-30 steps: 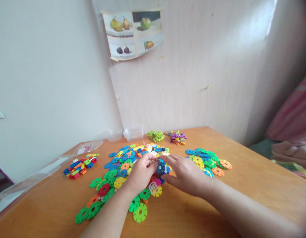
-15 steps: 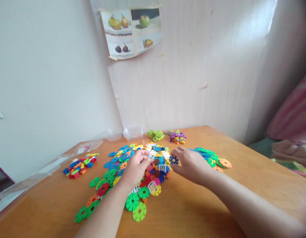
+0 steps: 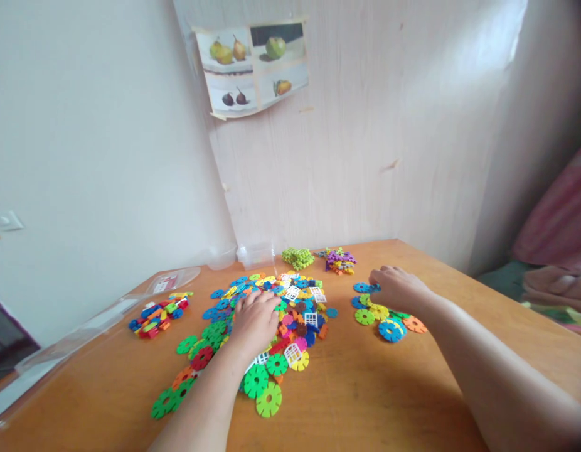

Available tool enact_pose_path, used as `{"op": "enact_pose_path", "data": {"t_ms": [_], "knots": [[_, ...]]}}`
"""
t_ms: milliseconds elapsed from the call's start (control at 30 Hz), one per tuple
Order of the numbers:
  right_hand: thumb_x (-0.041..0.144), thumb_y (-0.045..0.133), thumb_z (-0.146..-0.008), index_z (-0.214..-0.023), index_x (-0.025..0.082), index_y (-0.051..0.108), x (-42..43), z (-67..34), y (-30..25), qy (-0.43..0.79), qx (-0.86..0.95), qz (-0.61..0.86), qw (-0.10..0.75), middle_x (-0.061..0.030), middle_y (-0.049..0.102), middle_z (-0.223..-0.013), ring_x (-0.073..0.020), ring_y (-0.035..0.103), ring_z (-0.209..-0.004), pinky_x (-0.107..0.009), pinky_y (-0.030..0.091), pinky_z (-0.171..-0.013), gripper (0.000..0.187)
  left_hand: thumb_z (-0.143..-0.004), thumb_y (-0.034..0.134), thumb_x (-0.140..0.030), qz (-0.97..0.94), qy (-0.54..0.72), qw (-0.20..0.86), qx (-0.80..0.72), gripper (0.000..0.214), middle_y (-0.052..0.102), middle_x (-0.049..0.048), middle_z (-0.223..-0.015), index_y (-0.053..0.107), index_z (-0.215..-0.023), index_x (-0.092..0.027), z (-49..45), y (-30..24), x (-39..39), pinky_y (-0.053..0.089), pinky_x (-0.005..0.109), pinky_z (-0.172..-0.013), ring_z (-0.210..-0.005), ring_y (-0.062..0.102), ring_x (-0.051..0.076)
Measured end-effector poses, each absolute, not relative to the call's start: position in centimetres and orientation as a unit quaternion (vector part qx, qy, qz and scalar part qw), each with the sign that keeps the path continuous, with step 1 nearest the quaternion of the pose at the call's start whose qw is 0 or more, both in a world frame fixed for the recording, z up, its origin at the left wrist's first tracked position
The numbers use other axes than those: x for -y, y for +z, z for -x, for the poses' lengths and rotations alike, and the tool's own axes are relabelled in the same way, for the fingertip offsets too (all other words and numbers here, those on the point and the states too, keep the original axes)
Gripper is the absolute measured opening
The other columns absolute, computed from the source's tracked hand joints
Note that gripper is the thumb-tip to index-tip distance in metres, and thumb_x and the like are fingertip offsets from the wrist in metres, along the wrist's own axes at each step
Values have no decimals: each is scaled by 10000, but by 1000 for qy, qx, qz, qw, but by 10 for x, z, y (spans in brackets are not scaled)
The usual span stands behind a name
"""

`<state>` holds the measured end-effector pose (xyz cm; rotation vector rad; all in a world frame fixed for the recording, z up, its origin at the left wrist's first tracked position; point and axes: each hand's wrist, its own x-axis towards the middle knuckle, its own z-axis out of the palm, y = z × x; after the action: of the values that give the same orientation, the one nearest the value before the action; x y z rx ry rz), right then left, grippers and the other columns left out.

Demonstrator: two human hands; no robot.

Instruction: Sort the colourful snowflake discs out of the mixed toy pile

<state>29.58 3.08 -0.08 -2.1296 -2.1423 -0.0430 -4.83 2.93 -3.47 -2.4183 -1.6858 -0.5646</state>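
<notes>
Plastic discs (image 3: 268, 400): are lying in a mixed heap (image 3: 298, 307) mid-tabletop (image 3: 347, 402) and in a smaller pile (image 3: 391, 330) at right, looking light, stiff and slightly slippery, probably best pinched by the notched rim.
Left hand (image 3: 255, 319): is reaching over the mixed heap, fingers curving downward; whether they are closing on anything, one cannot tell.
Right hand (image 3: 398, 290): is hanging over the smaller pile, a blue disc (image 3: 375, 288) showing beside its fingertips; its grip is staying hidden.

Table lane (image 3: 344, 367) open; disc piles (image 3: 270, 366) flanking.
</notes>
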Motion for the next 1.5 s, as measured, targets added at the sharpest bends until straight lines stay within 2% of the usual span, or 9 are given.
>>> {"op": "enact_pose_path", "data": {"t_ms": [100,233,567,733,933,1067,1333,1400,1500], "knots": [[405,603,-752,-1094,232,705,-32,-301,-2,-6,704,708,45,-151,633,-1185,-341,579,-1104,-400,429,-810,397,-890,529,-241,804,-176,72,563,310,644,8,-1357,735,-1115,-297,49,-35,-29,267,497,-1135,-1322,467,288],[346,602,-721,-1069,249,713,-34,-307,-7,4,703,710,28,-131,643,-1197,-349,580,-1116,-425,442,-812,377,-860,563,-246,806,-188,84,555,259,676,17,-1301,744,-1041,-289,50,-34,-30,277,492,-1113,-1285,488,286],[335,601,-713,-1060,232,707,-43,-324,-11,11,674,739,22,-140,667,-1190,-341,595,-1095,-407,458,-783,377,-837,575,-229,807,-211,96,543,150,735,9,-1104,721,-842,-264,48,-28,-27,319,444,-1029,-1177,542,269],[351,596,-728,-1086,234,706,-43,-328,-10,8,658,752,31,-139,674,-1187,-342,613,-1084,-403,460,-787,393,-855,545,-227,805,-216,100,543,179,733,14,-979,682,-741,-248,47,-27,-26,339,421,-986,-1086,563,250],[450,529,-821,-1165,220,683,-42,-325,-9,-2,658,751,54,-158,656,-1239,-341,603,-1118,-422,456,-833,441,-772,627,-221,800,-212,95,553,95,708,23,-1129,691,-834,-256,49,-32,-30,323,441,-1023,-1189,510,281],[492,503,-852,-1207,223,666,-40,-315,-9,-3,675,735,61,-155,643,-1276,-337,591,-1144,-429,447,-856,474,-746,623,-173,796,-209,91,561,102,709,26,-1066,668,-807,-241,47,-28,-27,356,423,-987,-1127,533,269],[544,478,-879,-1210,227,663,-31,-291,-6,2,714,697,68,-154,641,-1272,-338,587,-1148,-424,434,-858,495,-793,579,-163,805,-210,102,546,94,697,43,-978,646,-769,-224,46,-28,-26,379,402,-949,-1090,544,258],[541,478,-876,-1210,223,660,-29,-287,-6,3,718,693,71,-151,644,-1267,-338,591,-1139,-427,432,-854,495,-781,605,-182,800,-206,102,554,111,700,56,-1028,671,-860,-226,47,-30,-27,374,418,-971,-1120,538,274],[533,500,-863,-1219,224,654,-28,-283,-8,4,724,686,73,-145,643,-1266,-335,591,-1133,-424,428,-855,495,-798,613,-216,799,-200,98,558,259,684,72,-1200,686,-1045,-229,49,-34,-28,335,454,-1048,-1219,500,299]]}}
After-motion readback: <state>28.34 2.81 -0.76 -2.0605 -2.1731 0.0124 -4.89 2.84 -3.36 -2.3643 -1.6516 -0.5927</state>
